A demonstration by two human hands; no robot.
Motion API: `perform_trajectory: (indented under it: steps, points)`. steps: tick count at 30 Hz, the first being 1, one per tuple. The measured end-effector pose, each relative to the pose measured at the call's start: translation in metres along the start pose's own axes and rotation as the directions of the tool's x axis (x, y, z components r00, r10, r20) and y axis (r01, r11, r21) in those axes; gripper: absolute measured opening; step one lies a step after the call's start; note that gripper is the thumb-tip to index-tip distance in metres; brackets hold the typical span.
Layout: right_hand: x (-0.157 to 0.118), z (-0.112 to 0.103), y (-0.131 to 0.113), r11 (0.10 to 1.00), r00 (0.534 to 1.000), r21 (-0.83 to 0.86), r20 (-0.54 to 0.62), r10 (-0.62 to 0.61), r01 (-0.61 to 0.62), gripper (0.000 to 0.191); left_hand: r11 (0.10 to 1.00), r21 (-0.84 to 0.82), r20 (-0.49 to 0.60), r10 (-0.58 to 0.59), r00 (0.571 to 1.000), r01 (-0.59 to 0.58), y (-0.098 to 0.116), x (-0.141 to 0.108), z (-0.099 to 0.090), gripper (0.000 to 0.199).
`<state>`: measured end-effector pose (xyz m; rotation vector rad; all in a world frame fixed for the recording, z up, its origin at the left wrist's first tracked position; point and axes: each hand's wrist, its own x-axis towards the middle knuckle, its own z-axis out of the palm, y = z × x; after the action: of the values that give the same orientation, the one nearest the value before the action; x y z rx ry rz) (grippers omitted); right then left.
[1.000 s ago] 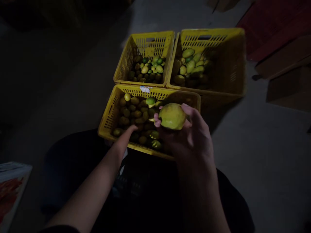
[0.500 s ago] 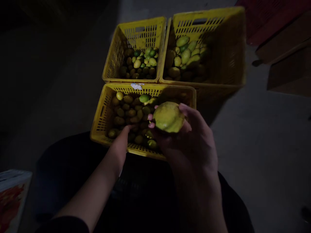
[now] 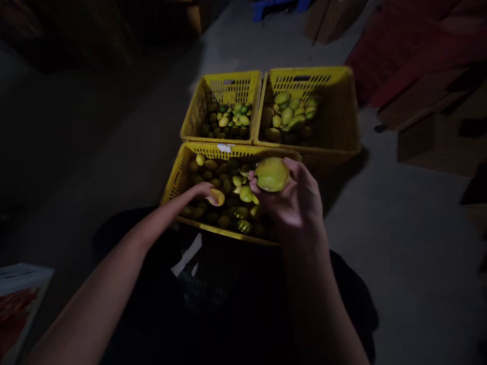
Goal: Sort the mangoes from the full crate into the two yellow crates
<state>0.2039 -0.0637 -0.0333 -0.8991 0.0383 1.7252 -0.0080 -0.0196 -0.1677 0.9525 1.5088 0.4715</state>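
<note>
Three yellow crates (image 3: 232, 236) mid-frame, all with fruit in. Right hand (image 3: 294, 200)'s got one big yellow-green fruit (image 3: 272, 174) at centre; left hand (image 3: 203, 191)'s gripping one smaller yellow fruit (image 3: 217, 197) just left of it.

Dim light, deep shadow at left; bare grey floor (image 3: 403, 243), cardboard boxes (image 3: 426, 137) and red crates (image 3: 403, 50) at right, blue object (image 3: 279, 6) at far edge, partly visible.
</note>
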Motion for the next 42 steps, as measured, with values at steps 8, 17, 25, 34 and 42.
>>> perform_trajectory:
  steps: [8, 17, 25, 34, 42]
  points:
    - [0.001, -0.001, 0.020, 0.993, 0.999, -0.116, 0.029, -0.013, 0.017, 0.005, 0.873, 0.091, 0.131, 0.466, 0.875, -0.479, 0.082, -0.097, -0.046, 0.056]
    - [-0.012, 0.005, 0.060, 0.964, 0.981, -0.264, 0.184, 0.066, -0.015, 0.015, 0.563, -0.822, 0.085, 0.266, 0.960, -0.083, 0.044, -0.121, -0.005, 0.035]
    - [-0.004, 0.007, 0.054, 0.945, 0.949, -0.310, 0.314, -0.002, 0.105, 0.022, 0.340, -0.931, 0.248, 0.317, 0.915, 0.135, 0.044, -0.105, -0.004, 0.038]
    - [0.004, 0.014, 0.056, 0.906, 0.900, -0.404, 0.432, 0.064, 0.130, 0.027, 0.147, -0.983, 0.158, 0.356, 0.921, 0.112, 0.061, -0.100, -0.008, 0.038]
    - [0.010, 0.023, 0.069, 0.785, 0.887, -0.538, 0.462, -0.031, 0.308, 0.041, 0.010, -0.999, 0.053, 0.372, 0.927, 0.053, 0.066, -0.111, -0.016, 0.038]
